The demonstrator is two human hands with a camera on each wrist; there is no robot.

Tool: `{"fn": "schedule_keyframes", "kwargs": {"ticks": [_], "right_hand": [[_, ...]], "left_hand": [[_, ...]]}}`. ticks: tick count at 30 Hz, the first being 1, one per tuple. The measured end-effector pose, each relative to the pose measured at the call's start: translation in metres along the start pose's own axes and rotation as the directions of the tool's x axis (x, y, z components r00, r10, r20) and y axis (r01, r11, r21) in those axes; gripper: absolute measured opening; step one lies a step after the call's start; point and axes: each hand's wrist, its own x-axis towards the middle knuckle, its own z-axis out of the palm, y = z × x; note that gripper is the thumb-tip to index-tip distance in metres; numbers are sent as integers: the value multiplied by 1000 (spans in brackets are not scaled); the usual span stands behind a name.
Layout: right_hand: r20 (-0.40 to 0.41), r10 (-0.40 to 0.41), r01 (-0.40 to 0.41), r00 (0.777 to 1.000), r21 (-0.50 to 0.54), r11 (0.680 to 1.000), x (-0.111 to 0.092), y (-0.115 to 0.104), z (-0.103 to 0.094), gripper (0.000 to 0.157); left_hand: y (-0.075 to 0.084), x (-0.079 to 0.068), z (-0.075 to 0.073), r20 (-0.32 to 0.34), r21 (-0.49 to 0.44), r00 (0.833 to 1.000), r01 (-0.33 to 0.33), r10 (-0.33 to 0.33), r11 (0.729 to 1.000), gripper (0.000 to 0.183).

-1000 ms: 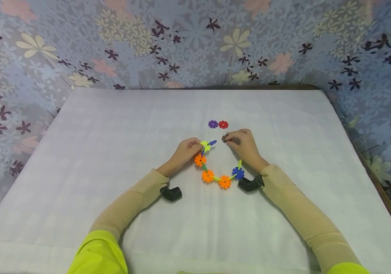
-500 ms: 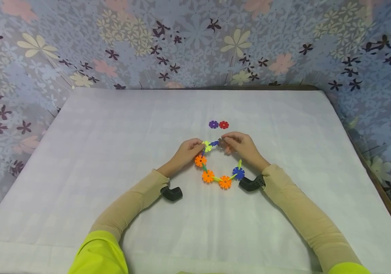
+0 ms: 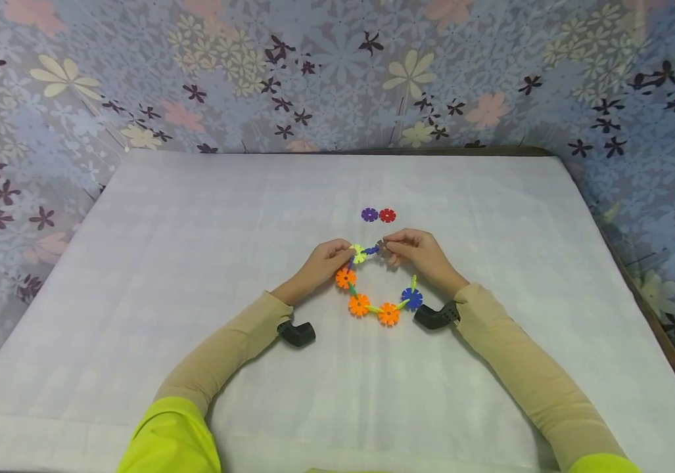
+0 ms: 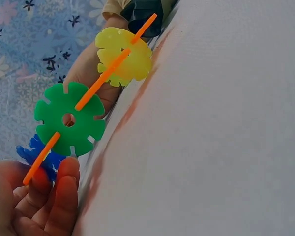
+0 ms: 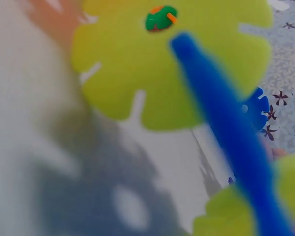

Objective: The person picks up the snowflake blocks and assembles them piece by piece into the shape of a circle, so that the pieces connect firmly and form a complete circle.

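A chain of slotted, flower-shaped plastic discs forms an open loop on the white cloth. My left hand [image 3: 329,259] pinches the chain at its yellow-green disc [image 3: 358,254]; in the left wrist view its curled fingers [image 4: 66,191] are beside a blue disc [image 4: 37,147]. Between my right hand's [image 3: 422,255] thumb and fingers is a brown disc [image 3: 380,247], which meets the blue end disc [image 3: 371,251]; whether they interlock I cannot tell. Along the loop run orange discs [image 3: 359,305], a green disc [image 4: 71,140] and a dark blue disc [image 3: 412,299].
A purple disc [image 3: 369,215] and a red disc [image 3: 387,215] lie side by side beyond the hands. Black wrist mounts [image 3: 298,334] sit at both sleeves. A flower-patterned wall covering [image 3: 337,79] rises behind the table's far edge.
My right hand has moved left and slightly down, bringing the brown disc against the blue end disc. Over the last half second both hands have barely moved.
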Motion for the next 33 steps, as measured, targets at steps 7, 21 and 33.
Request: {"fn": "schedule_keyframes", "kwargs": {"ticks": [7,21,33], "right_hand": [[21,2,-3,1000,60,998,0,-2,1,17],[-5,11,-11,1000,-18,1000,-2,-10,7,21],[109,-86,105,990,-179,978,1,1,7,13]], "left_hand": [[-1,-1,-2,24,14,999,-28,27,1000,16],[4,0,0,-5,112,999,32,-32,993,21],[6,6,-13,307,204,940,85,-146,975,34]]}}
